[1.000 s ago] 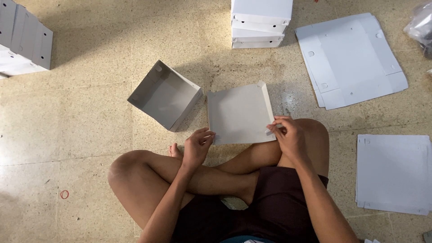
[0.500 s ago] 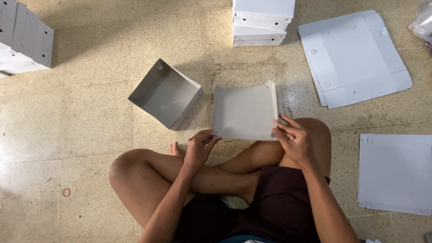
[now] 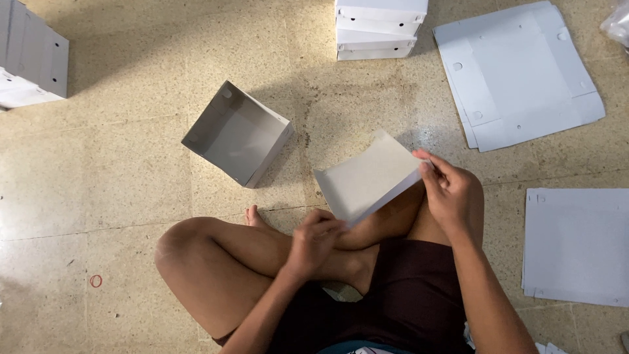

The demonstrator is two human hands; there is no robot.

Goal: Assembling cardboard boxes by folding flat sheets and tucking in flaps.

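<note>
From the head view, a half-folded white cardboard box piece (image 3: 368, 178), matte and flat-sided with raised edges, is held tilted above the crossed legs. The left hand (image 3: 316, 237) pinches its near corner; the right hand (image 3: 451, 190) grips its far right edge. Its long axis runs from lower left to upper right. A finished open box (image 3: 237, 133) lies just left on the speckled tile floor (image 3: 118, 170).

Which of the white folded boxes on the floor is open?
The lone box left of the held sheet; the stacked boxes at top are closed.
</note>
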